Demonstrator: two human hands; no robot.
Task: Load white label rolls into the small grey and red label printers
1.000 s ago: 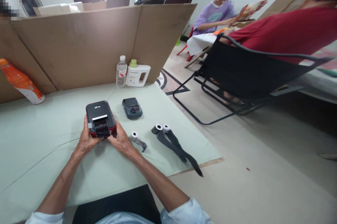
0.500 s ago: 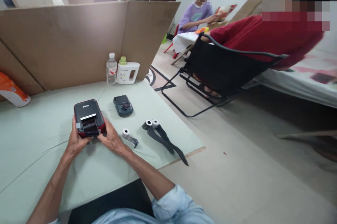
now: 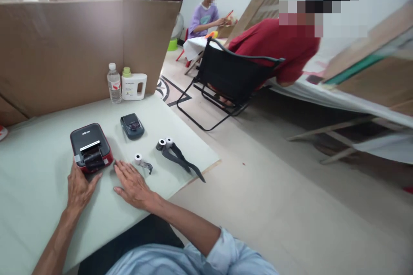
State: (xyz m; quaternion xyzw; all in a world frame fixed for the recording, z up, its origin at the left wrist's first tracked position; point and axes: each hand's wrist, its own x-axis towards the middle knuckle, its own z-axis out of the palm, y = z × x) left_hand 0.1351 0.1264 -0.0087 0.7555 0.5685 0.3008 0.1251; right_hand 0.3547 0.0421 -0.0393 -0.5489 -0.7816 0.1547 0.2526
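Observation:
A red and black label printer (image 3: 90,147) sits on the pale green table (image 3: 38,180), a black strip hanging out of its slot. My left hand (image 3: 78,186) rests flat just in front of it, fingers spread, the fingertips at its near edge. My right hand (image 3: 131,184) lies flat and open on the table to the printer's right, holding nothing. A small white roll (image 3: 138,159) with a short dark tail lies just past my right fingertips. Two more rolls (image 3: 164,143) with long black ribbons trail toward the table edge. A smaller dark blue printer (image 3: 132,125) lies further back.
A water bottle (image 3: 114,83) and a white jug (image 3: 133,85) stand against a cardboard screen (image 3: 80,47) at the table's back. To the right are a black folding chair (image 3: 229,75), a person in red, and another person in purple farther off.
Both hands have let go of the red printer and now lie flat on the table. The camera has swung to the right.

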